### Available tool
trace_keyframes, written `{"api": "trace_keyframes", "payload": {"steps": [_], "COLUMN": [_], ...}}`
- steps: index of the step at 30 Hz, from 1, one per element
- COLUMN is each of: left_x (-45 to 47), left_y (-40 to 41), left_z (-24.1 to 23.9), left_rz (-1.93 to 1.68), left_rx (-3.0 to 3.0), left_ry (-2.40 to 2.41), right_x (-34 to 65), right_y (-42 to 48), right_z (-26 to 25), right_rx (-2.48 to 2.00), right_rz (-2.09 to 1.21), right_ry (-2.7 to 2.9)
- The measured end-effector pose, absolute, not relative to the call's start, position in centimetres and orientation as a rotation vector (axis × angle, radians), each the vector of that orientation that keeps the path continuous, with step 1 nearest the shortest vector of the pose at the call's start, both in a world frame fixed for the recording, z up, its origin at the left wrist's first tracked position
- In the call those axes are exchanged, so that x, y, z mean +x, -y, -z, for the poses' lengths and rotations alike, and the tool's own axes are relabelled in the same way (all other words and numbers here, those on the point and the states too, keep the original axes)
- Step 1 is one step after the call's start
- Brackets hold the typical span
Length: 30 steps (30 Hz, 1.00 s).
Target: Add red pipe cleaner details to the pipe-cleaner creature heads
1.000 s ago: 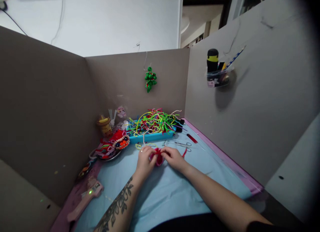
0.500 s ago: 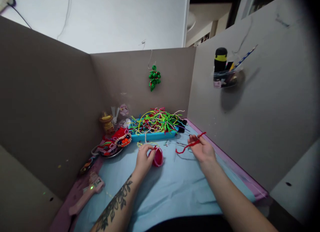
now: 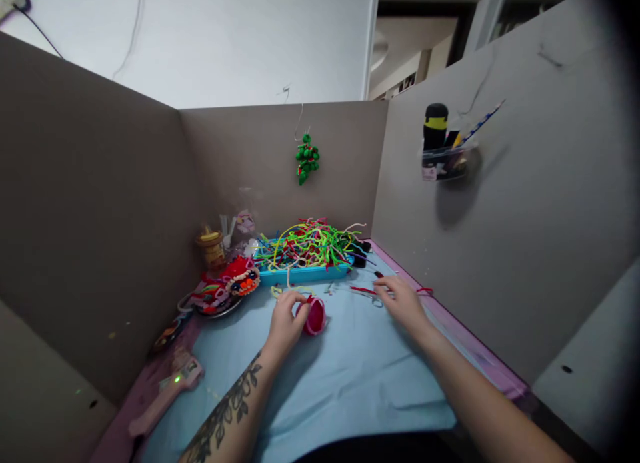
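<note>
My left hand pinches a small pink rolled piece that rests on the light blue mat. My right hand lies low on the mat to the right, fingers closed around a red pipe cleaner whose ends stick out on both sides. Small scissors lie just under its fingertips. Behind both hands a blue tray holds a tangle of several coloured pipe cleaners.
Grey cardboard walls enclose the mat on three sides. A red and multicoloured craft figure on a dish, a small jar, a pink tool and a hanging green ornament are around. A clear cup with markers hangs on the right wall.
My right hand pulled the red pipe cleaner away from the pink piece, out to the right, and has now lowered it to the mat. My left hand stayed on the pink piece.
</note>
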<state>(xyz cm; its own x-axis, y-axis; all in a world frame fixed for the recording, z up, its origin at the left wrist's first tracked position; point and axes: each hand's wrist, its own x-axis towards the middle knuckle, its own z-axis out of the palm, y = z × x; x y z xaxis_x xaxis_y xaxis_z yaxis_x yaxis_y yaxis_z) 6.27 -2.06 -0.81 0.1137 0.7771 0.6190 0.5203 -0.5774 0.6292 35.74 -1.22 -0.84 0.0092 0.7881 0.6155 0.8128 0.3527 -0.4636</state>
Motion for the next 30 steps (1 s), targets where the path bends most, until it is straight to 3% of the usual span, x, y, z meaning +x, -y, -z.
{"api": "trace_keyframes", "payload": {"steps": [4, 13, 16, 21, 30], "left_x": [6.3, 6.4, 6.5, 6.6, 7.1], "left_y": [2.0, 2.3, 2.2, 2.1, 3.0], "left_z": [0.9, 0.6, 0.9, 1.3, -0.1], "left_rz": [-1.445, -1.438, -1.432, -1.402, -1.383], "left_rx": [2.167, 2.139, 2.071, 1.993, 1.89], "left_ry": [-1.262, -1.25, -1.262, -1.219, -1.136], "right_x": [34.2, 33.7, 32.3, 26.2, 22.4], "right_y": [-3.3, -4.7, -2.8, 1.0, 2.0], "right_z": [1.3, 1.1, -0.8, -2.5, 0.2], "right_rx": [-1.84, -1.915, -1.824, -1.07, -1.144], "right_rz": [0.06, 0.117, 0.121, -0.169, -0.456], "right_ry": [2.088, 2.034, 2.001, 1.998, 1.771]}}
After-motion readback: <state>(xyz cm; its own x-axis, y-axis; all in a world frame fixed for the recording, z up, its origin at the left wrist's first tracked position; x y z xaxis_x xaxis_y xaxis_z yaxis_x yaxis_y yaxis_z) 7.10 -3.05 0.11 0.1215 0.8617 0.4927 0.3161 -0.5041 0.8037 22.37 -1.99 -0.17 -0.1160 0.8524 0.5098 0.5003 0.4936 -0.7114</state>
